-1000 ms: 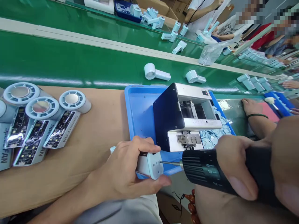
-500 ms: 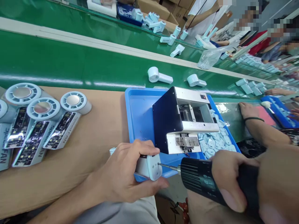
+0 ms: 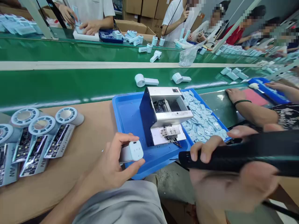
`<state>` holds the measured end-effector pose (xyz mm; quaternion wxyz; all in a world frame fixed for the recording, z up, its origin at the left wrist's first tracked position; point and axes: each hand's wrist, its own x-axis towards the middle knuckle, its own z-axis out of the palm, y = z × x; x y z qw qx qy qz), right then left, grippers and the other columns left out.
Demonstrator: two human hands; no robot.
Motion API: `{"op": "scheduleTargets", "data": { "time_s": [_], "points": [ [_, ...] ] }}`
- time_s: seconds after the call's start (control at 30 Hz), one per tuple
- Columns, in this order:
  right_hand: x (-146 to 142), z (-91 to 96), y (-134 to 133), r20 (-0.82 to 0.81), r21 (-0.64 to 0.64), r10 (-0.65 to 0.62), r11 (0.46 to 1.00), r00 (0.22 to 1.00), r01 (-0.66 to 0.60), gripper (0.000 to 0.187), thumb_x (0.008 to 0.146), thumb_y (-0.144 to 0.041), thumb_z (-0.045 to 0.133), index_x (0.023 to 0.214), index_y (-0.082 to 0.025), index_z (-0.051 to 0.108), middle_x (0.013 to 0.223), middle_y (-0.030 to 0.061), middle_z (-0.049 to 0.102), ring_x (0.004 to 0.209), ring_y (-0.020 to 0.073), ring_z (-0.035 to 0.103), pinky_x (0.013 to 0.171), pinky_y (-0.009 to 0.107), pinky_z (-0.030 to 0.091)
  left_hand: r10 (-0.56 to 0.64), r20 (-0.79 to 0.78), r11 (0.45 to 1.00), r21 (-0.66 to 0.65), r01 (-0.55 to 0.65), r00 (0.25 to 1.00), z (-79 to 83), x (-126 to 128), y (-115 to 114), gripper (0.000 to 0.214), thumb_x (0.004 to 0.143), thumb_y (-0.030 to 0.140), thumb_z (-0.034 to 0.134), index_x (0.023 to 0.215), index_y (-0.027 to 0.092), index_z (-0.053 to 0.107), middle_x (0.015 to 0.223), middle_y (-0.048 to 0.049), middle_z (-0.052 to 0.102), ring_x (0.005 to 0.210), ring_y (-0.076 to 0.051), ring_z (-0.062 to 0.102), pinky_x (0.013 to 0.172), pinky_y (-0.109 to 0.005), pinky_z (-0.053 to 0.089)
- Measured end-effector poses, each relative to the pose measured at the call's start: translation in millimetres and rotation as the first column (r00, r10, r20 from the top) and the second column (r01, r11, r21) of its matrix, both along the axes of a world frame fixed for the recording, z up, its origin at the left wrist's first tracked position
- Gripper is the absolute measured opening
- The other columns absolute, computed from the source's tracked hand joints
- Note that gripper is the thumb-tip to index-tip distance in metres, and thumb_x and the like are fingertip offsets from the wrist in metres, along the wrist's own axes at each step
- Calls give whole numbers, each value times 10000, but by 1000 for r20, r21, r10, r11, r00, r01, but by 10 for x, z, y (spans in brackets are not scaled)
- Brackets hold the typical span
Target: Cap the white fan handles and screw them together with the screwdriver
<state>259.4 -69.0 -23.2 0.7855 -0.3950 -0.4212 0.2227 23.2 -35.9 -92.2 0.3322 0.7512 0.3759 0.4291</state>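
My left hand grips a light-blue handheld fan by its handle, the end cap with small holes turned to the right. Most of this fan is hidden behind the fingers. In my right hand is a black electric screwdriver, lying nearly level and pointing left; it stands apart from the cap. Beyond the hands a silver-and-black screw feeder stands in a blue tray. Many small pale-blue caps fill the tray's right part.
Several fans with exposed circuit boards lie on the brown board at left. Two fans rest on the green conveyor. At right a co-worker's arm reaches in beside a blue bin. Other people work across the line.
The screwdriver has come away from the end cap, and my right hand has turned it nearly level. The camera view has levelled. My left hand still holds the fan.
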Motion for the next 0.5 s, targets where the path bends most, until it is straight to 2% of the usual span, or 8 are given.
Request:
{"op": "scheduleTargets", "data": {
  "time_s": [0.07, 0.13, 0.23, 0.3, 0.4, 0.43, 0.5],
  "points": [
    [143, -207, 1, -29, 53, -29, 998, 999, 31, 374, 1083, -260, 767, 1435, -381, 798, 1210, 32, 560, 637, 97, 595, 525, 289, 552, -23, 11, 999, -32, 23, 1000, 21, 16, 0, 494, 1029, 315, 835, 1445, 371, 574, 1158, -56, 778, 949, -252, 788, 778, -374, 648],
    [240, -386, 4, -16, 54, -26, 998, 1000, 27, 431, 1068, -192, 699, 1447, -369, 800, 1201, 44, 594, 634, 105, 615, 537, 291, 551, -28, -20, 999, -42, 27, 999, 53, 34, -6, 487, 1035, 318, 820, 1434, 377, 546, 1111, -35, 759, 874, -224, 759, 718, -341, 631],
    [331, -535, -11, 20, 44, 0, 999, 1000, 0, 407, 1050, -323, 786, 1456, -355, 808, 1166, 45, 612, 608, 117, 625, 539, 316, 524, -13, -113, 1000, -12, 11, 993, 141, 16, -14, 431, 1057, 370, 800, 1395, 370, 532, 1075, -23, 754, 802, -210, 745, 654, -322, 606],
    [379, -573, -37, 66, 32, 11, 999, 998, -13, 419, 1038, -386, 827, 1456, -362, 807, 1125, 36, 604, 604, 124, 638, 541, 319, 505, 7, -184, 999, 50, 2, 983, 250, -64, 41, 401, 1070, 427, 793, 1380, 369, 546, 1104, -28, 769, 846, -231, 775, 669, -334, 614],
    [460, -604, -90, 119, -17, 54, 998, 991, -52, 432, 1092, -454, 767, 1521, -400, 747, 1111, 32, 613, 610, 136, 638, 559, 323, 513, 89, -342, 985, 171, -31, 936, 502, -292, 366, 445, 1066, 560, 780, 1393, 340, 575, 1171, -54, 777, 947, -274, 798, 752, -374, 628],
    [500, -616, -104, 144, -47, 70, 997, 987, -64, 428, 1126, -537, 708, 1530, -395, 730, 1113, 41, 633, 629, 154, 649, 593, 344, 541, 134, -426, 978, 203, -50, 895, 596, -381, 556, 501, 1053, 621, 770, 1404, 317, 581, 1188, -67, 774, 955, -284, 792, 770, -384, 621],
    [624, -649, -100, 210, -117, 60, 992, 976, -36, 518, 1169, -718, 521, 1440, -338, 744, 1103, 72, 682, 698, 211, 681, 668, 404, 588, 230, -633, 968, 227, -107, 739, 768, -545, 1037, 654, 1015, 740, 745, 1443, 278, 567, 1262, -89, 767, 943, -292, 776, 789, -393, 605]
  ]
}}
